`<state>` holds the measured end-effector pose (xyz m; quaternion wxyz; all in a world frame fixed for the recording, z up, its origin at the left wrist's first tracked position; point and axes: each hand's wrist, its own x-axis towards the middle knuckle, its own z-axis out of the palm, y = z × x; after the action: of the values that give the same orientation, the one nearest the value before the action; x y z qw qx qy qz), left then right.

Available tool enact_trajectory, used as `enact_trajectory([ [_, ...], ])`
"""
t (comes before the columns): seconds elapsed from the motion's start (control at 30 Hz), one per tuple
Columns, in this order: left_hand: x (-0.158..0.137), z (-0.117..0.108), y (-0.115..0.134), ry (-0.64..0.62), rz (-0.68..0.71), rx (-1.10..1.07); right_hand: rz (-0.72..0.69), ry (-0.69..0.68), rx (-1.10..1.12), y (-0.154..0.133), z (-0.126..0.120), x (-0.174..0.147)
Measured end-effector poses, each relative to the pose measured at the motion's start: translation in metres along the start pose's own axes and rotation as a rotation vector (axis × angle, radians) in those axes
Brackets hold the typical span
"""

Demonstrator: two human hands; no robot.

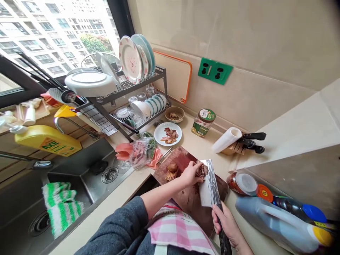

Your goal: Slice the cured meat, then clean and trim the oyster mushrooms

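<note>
My right hand (225,221) is wrapped round the dark handle of a cleaver (208,189), whose broad blade lies tilted flat above the wooden cutting board (186,156). Pressed together, the fingers of my left hand (190,174) hold sliced brown meat (203,170) against the upper part of the blade. Left of that hand, more browned pieces of cooked food (172,171) rest on the board. Beyond the board stands a white plate (158,134) with cut meat on it.
A dish rack (132,90) with plates and bowls stands behind the sink (87,177). Bagged vegetables (143,150) lie by the board's left corner. On the right are a knife block (233,148), a paper roll (225,140) and a large oil bottle (276,219).
</note>
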<state>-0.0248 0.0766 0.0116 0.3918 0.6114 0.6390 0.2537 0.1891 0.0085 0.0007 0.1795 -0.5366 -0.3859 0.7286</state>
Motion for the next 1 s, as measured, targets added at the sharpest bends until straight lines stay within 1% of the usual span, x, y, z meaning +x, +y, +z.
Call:
enact_trajectory([
  [0.1,0.01,-0.042,-0.013,0.1,-0.001,-0.003,-0.023,-0.087,-0.04,-0.046,0.023,0.023],
  [0.17,0.022,-0.074,-0.026,0.169,-0.02,0.017,-0.032,-0.139,-0.079,-0.078,0.044,0.045],
  [0.23,0.038,-0.108,-0.042,0.209,-0.046,0.062,-0.037,-0.181,-0.127,-0.107,0.067,0.071],
  [0.3,0.06,-0.141,-0.06,0.217,-0.078,0.121,-0.036,-0.204,-0.172,-0.133,0.091,0.1],
  [0.37,0.084,-0.17,-0.079,0.198,-0.11,0.173,-0.026,-0.203,-0.217,-0.156,0.112,0.129],
  [0.47,0.119,-0.2,-0.104,0.16,-0.121,0.253,-0.004,-0.17,-0.289,-0.18,0.135,0.164],
  [0.57,0.144,-0.213,-0.124,0.13,-0.121,0.356,0.02,-0.125,-0.364,-0.196,0.145,0.184],
  [0.67,0.157,-0.218,-0.135,0.09,-0.12,0.405,0.033,-0.075,-0.485,-0.207,0.142,0.191],
  [0.77,0.158,-0.221,-0.139,0.073,-0.107,0.422,0.007,-0.013,-0.696,-0.213,0.134,0.189],
  [0.87,0.154,-0.222,-0.141,0.088,-0.082,0.462,-0.044,0.048,-0.908,-0.217,0.131,0.184],
  [0.93,0.15,-0.223,-0.144,0.102,-0.06,0.504,-0.078,0.08,-0.97,-0.219,0.131,0.179],
  [1.0,0.148,-0.225,-0.146,0.117,-0.029,0.527,-0.11,0.11,-0.965,-0.219,0.131,0.169],
])
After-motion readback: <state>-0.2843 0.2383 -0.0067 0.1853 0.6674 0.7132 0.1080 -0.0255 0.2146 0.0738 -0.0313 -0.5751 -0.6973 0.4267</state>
